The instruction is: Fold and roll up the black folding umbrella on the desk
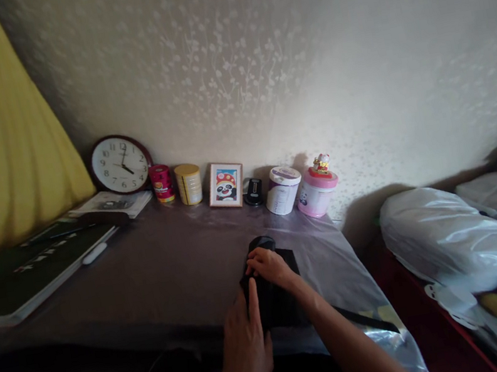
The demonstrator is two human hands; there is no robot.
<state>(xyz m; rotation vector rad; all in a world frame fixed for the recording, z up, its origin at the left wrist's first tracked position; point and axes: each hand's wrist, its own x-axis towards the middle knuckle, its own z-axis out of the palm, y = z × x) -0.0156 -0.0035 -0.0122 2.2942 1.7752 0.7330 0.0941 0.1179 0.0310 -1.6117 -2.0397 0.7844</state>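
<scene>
A dark black bag-like item [276, 308] lies at the table's front edge, with a rounded black top end and a black strap [366, 322] trailing to the right. Its exact kind is too dark to make out. My left hand [247, 332] grips its left side, index finger stretched forward along it. Across its upper part rests my right hand [269, 266], fingers curled in and pressed on the black surface near the left index fingertip. What lies beneath the right fingers is hidden.
Along the wall stand a clock [121, 165], a red can [162, 183], a yellow-lidded can [189, 185], a framed panda picture [226, 184], a small black device [254, 192], a white tub [283, 191] and a pink tub [317, 195]. A green book [33, 266] lies left; plastic bags [452, 234] sit right.
</scene>
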